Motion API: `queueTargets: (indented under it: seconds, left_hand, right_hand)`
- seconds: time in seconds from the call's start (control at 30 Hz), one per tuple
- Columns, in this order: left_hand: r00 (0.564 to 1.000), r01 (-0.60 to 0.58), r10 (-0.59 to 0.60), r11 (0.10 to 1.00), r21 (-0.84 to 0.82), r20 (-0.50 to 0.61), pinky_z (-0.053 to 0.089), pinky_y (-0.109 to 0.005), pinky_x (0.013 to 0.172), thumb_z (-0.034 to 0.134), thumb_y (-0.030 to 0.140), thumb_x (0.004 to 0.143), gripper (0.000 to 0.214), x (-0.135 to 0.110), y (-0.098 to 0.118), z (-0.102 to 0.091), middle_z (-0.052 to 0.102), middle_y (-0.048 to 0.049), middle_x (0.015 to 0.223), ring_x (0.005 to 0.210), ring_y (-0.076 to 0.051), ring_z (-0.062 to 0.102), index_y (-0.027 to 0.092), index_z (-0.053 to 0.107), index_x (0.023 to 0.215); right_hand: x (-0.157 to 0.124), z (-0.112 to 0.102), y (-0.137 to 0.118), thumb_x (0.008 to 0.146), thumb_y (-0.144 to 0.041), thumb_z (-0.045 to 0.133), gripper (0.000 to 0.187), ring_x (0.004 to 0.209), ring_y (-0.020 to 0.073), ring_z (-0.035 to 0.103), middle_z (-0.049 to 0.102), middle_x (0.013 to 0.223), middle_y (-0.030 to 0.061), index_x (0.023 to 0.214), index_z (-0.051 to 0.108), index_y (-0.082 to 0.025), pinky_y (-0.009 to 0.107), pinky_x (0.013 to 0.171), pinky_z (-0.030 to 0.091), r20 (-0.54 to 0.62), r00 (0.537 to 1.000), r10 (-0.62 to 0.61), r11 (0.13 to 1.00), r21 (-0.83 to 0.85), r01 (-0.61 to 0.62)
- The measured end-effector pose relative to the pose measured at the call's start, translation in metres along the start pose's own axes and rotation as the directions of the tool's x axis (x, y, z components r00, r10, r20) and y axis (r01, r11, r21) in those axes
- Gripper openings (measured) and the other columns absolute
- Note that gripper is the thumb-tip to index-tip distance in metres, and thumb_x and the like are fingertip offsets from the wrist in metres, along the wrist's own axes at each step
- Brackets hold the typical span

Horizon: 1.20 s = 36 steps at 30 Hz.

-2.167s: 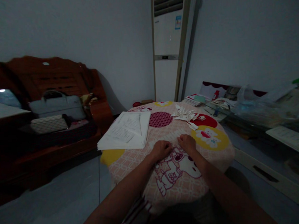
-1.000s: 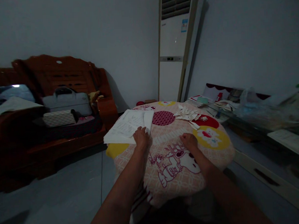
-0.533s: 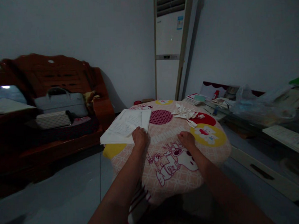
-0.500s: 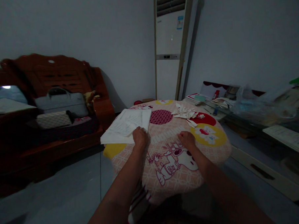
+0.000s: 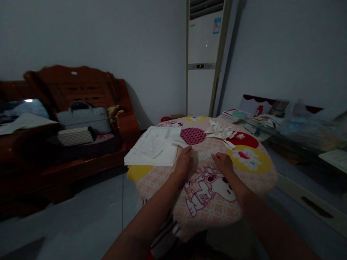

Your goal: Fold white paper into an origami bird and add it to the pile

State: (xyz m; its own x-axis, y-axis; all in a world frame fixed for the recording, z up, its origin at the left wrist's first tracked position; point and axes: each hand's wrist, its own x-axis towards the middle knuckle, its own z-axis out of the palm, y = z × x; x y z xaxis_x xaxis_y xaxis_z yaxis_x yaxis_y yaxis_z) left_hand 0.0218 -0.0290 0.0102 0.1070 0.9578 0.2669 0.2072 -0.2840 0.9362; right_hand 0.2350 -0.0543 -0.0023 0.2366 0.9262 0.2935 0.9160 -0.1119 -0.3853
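Note:
A stack of printed white paper sheets [image 5: 154, 148] lies on the left part of a round table covered by a pink cartoon-dog cloth [image 5: 211, 205]. My left hand [image 5: 185, 162] is at the stack's right edge, fingers closed on the top sheet, whose corner [image 5: 180, 143] curls up off the pile. On the cloth to the right, my right hand [image 5: 222, 162] rests with its fingers curled in, and nothing shows in it. A small heap of torn or folded white paper scraps [image 5: 221, 132] lies farther back on the table.
A dark wooden bench [image 5: 76, 149] at the left holds a grey bag [image 5: 83, 118]. A tall white air conditioner [image 5: 203, 56] stands in the corner. A low cluttered table [image 5: 294, 132] with booklets and plastic bags runs along the right. Grey floor [image 5: 79, 222] lies left of the table.
My left hand left the cloth, went to the paper stack, and now has moved right with the top sheet's corner lifted. The right hand has stayed put.

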Motion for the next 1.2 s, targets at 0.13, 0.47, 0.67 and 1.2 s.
queueTargets:
  seconds: [0.13, 0.47, 0.67, 1.2]
  left_hand:
    - [0.914, -0.342, 0.318, 0.938, 0.052, 0.253, 0.045, -0.041, 0.105, 0.066, 0.008, 0.069, 0.024, -0.018, -0.001, 0.028, 0.071, -0.0113, 0.102, 0.111, -0.026, 0.061, 0.021, 0.07, 0.088]
    - [0.905, -0.317, 0.386, 0.892, 0.323, -0.177, 0.05, -0.036, 0.086, 0.068, 0.024, 0.08, 0.011, -0.008, 0.001, 0.0, 0.067, -0.0061, 0.086, 0.086, -0.02, 0.063, 0.018, 0.064, 0.071]
    - [0.915, -0.119, 0.237, 0.931, 0.345, -0.326, 0.052, -0.031, 0.077, 0.068, 0.007, 0.07, 0.013, 0.005, -0.006, -0.017, 0.063, -0.0029, 0.083, 0.075, -0.016, 0.062, 0.016, 0.066, 0.078]
    - [0.923, -0.009, 0.007, 1.0, -0.003, -0.385, 0.056, -0.027, 0.076, 0.066, 0.002, 0.067, 0.086, 0.012, -0.014, -0.018, 0.05, -0.0154, 0.144, 0.079, -0.011, 0.068, 0.022, 0.038, 0.146]
  right_hand:
    - [0.002, 0.002, 0.003, 0.097, -0.042, 0.042, 0.044, 0.066, 0.0148, 0.057, 0.07, 0.074, 0.0072, 0.075, 0.069, -0.016, 0.025, 0.062, 0.033, -0.036, 0.999, -0.012, 0.999, 0.039, 0.013]
    - [0.003, 0.008, 0.009, 0.093, -0.041, 0.045, 0.039, 0.059, 0.0141, 0.05, 0.063, 0.064, 0.0032, 0.065, 0.062, -0.019, 0.026, 0.059, 0.03, -0.074, 0.997, -0.036, 0.992, 0.121, 0.045]
    - [0.003, 0.01, 0.011, 0.09, -0.037, 0.047, 0.035, 0.059, 0.0143, 0.05, 0.062, 0.063, 0.0036, 0.063, 0.061, -0.019, 0.026, 0.058, 0.029, -0.082, 0.996, -0.036, 0.988, 0.148, 0.048]
    - [0.005, 0.012, 0.013, 0.088, -0.037, 0.048, 0.034, 0.06, 0.0153, 0.049, 0.063, 0.062, 0.0042, 0.064, 0.064, -0.019, 0.027, 0.058, 0.028, -0.077, 0.996, -0.032, 0.988, 0.146, 0.043]
